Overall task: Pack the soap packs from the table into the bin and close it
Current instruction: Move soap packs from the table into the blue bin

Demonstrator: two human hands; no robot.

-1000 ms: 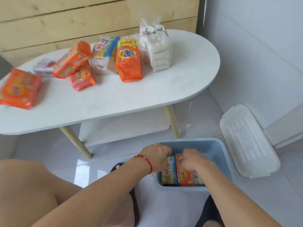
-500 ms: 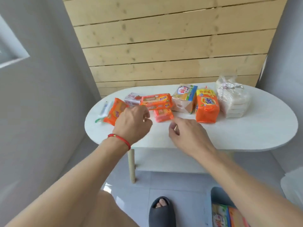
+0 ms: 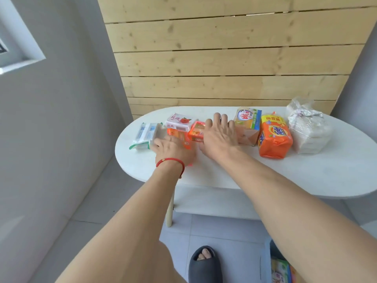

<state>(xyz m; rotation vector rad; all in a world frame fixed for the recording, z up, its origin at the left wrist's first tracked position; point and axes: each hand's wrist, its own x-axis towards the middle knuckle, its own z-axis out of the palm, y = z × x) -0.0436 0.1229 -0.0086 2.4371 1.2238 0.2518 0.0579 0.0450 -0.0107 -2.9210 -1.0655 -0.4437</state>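
Both hands have moved forward over the white oval table [image 3: 306, 176] since half a second ago. The left hand [image 3: 173, 149] lies on a small orange soap pack [image 3: 179, 137]; whether it grips I cannot tell. The right hand [image 3: 221, 135], fingers straight, covers another orange soap pack [image 3: 196, 131]. At the bottom right, the blue plastic bin [image 3: 267, 262] holds packs already. A large orange pack [image 3: 274, 137] and a clear bag of white bars [image 3: 308, 129] stand further right.

white tabletop [image 3: 234, 172]; orange soap pack [image 3: 274, 137]; clear bag of white bars [image 3: 308, 129]; red wrist string [image 3: 171, 161]; pale wood-plank wall [image 3: 234, 58].
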